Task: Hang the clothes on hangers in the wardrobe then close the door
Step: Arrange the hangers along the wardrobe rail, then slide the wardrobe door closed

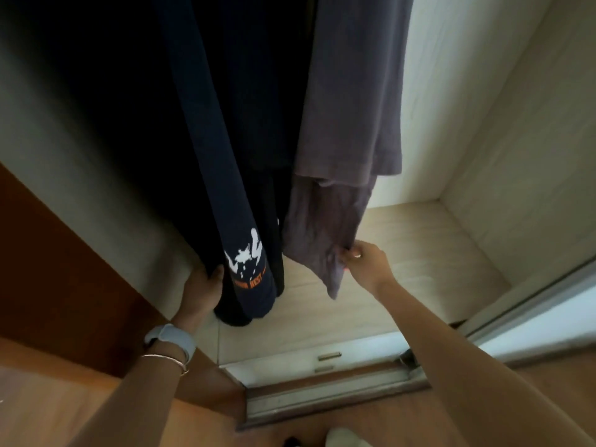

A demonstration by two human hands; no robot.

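Two hands are engaged on hanging garments inside the open wardrobe [503, 130]. Right hand [366, 262]: grip pinched closed on the lower edge of the grey-purple shirt [351, 91], thumb and fingertips [346, 253] gathering a fold of cloth near the hem. Left hand [201, 290]: grip wrapped around the outer edge of the navy printed garment [248, 262], thumb on the front face, the other fingers hidden behind the fabric. Both garments hang from above; the hangers and the rail are out of view, so their seating cannot be confirmed. A darker item hangs between the two, too dim to identify. Hems sit above the wardrobe floor [419, 253], not touching it. Below the opening, the sliding track [329, 391] runs across the front, and a sliding door [532, 304] stands open at the right. Risks, as judged: a downward tug from either grip could drag a shoulder off its hanger or unhook the hanger from the rail, since the pull acts at the bottom of a long drape. The pinched shirt is creased and uneven at the hem; released as it is, it may hang twisted. The navy garment lies close to the front edge; should it swing outward, cloth could be caught when the door is slid shut. Neither arm is clear of the door's path yet.
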